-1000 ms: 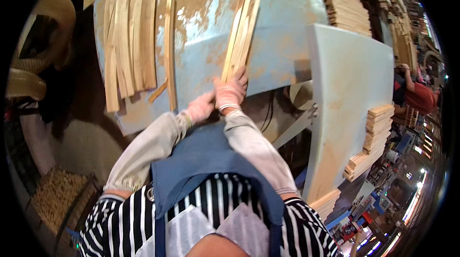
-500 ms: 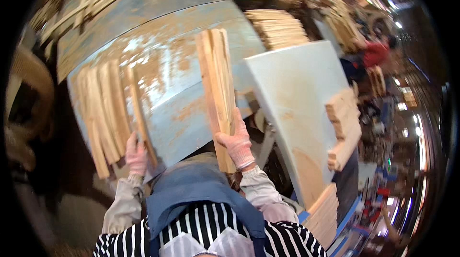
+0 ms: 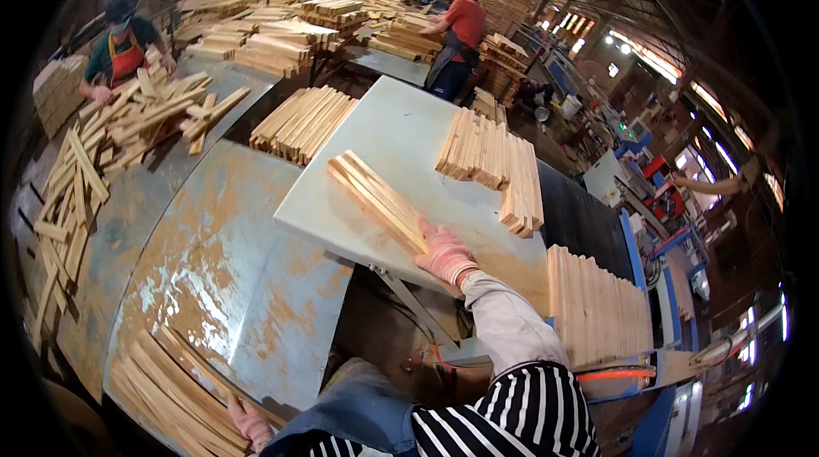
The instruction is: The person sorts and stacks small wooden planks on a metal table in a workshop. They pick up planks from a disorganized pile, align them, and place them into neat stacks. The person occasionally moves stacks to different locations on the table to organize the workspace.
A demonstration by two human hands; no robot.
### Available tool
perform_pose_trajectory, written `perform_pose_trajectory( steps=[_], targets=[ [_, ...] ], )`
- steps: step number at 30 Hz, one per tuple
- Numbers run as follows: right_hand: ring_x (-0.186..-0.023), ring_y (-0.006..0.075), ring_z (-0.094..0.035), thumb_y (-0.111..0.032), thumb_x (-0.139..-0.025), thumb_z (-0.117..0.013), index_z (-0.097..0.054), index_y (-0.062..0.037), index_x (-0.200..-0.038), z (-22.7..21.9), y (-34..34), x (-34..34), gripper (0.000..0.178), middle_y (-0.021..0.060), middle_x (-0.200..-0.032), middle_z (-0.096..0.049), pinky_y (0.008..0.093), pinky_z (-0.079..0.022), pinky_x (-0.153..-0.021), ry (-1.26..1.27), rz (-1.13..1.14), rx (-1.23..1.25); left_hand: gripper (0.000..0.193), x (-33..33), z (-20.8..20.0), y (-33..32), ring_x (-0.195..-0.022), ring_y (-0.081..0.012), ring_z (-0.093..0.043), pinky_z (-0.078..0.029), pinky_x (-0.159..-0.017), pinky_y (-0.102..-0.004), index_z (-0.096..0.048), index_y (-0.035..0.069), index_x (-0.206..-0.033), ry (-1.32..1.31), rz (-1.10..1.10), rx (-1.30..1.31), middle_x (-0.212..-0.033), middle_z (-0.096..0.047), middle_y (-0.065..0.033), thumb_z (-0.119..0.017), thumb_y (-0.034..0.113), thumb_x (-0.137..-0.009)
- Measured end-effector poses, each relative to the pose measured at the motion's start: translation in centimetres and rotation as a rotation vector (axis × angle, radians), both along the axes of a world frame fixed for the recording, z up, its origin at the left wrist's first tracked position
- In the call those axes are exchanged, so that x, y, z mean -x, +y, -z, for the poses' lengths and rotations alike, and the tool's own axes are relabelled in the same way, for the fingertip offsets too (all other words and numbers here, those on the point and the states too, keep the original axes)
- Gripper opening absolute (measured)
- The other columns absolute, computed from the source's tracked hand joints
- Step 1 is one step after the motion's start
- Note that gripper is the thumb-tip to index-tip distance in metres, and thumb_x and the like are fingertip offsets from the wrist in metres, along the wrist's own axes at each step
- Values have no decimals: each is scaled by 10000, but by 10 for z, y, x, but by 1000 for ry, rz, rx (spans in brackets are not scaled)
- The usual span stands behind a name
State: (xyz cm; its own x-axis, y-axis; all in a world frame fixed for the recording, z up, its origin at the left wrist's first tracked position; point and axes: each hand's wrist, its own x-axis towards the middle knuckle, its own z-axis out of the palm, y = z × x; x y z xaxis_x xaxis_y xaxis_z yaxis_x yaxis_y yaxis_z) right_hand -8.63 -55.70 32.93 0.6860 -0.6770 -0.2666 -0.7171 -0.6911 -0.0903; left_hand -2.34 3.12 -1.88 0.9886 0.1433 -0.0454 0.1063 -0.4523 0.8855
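Observation:
My right hand (image 3: 447, 254), in a pink-and-white knit glove, grips the near end of a small bundle of wooden strips (image 3: 375, 198). The bundle lies slantwise over the pale tabletop (image 3: 401, 129); I cannot tell whether its whole length touches. At the lower left, my gloved left hand (image 3: 250, 423) is closed round the near end of a single wooden strip (image 3: 198, 360). Beside that strip, several more strips (image 3: 162, 393) lie side by side on the dusty metal table (image 3: 256, 227).
Stacked strips (image 3: 484, 150) stand on the pale tabletop's far right, and another row (image 3: 593, 308) stands nearer. A further stack (image 3: 303, 122) is beyond the metal table. Loose sticks (image 3: 136, 120) pile up at left by one co-worker (image 3: 128, 52); another in red (image 3: 462, 26) stands farther back.
My right hand has carried the bundle rightward from above the metal table to the pale tabletop. The view has swung right and up; my left hand remains at the strips.

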Motion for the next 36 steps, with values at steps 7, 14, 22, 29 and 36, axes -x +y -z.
perform_pose_trajectory(
  steps=[7, 14, 22, 29, 36],
  targets=[
    [-1338, 379, -559, -429, -833, -756, -276, -247, -1671, 11, -2, 34, 984, 202, -1435, -552, 469, -477, -1102, -43, 37, 32, 508, -29, -7, 9, -1316, -304, -596, -450, -1113, -359, -461, 3, -1555, 124, 80, -142, -1433, -621, -219, -530, 87, -1059],
    [-1274, 411, -607, -431, -805, -771, -303, -230, -1658, 19, -11, 20, 993, 233, -1397, -595, 480, -492, -1078, -96, 108, -59, 497, -30, 3, -14, -1313, -303, -600, -450, -1119, -356, -503, 12, -1527, 135, 71, -59, -1454, -611, -202, -544, 62, -1035],
    [-1291, 431, -605, -449, -802, -814, -290, -240, -1648, 45, -71, -83, 1017, 278, -1381, -602, 506, -509, -1067, -367, 188, -205, 476, -82, -16, -95, -1325, -291, -595, -446, -1144, -368, -522, -29, -1507, 35, 73, 148, -1456, -614, -193, -539, 60, -1039],
    [-1204, 403, -641, -509, -848, -747, -202, -171, -1653, 35, -69, -132, 1029, 231, -1367, -558, 465, -539, -999, -30, 146, 26, 501, -89, -23, -131, -1349, -301, -582, -432, -1157, -383, -502, -22, -1525, 95, 15, 166, -1479, -598, -206, -533, 77, -1034],
    [-1200, 401, -643, -511, -850, -732, -223, -182, -1634, 31, -69, -137, 991, 231, -1371, -562, 479, -536, -991, -24, 119, 22, 524, -79, 10, -145, -1382, -302, -566, -413, -1182, -387, -497, -13, -1535, 138, -47, 216, -1511, -578, -205, -526, 35, -1014]
  ],
)
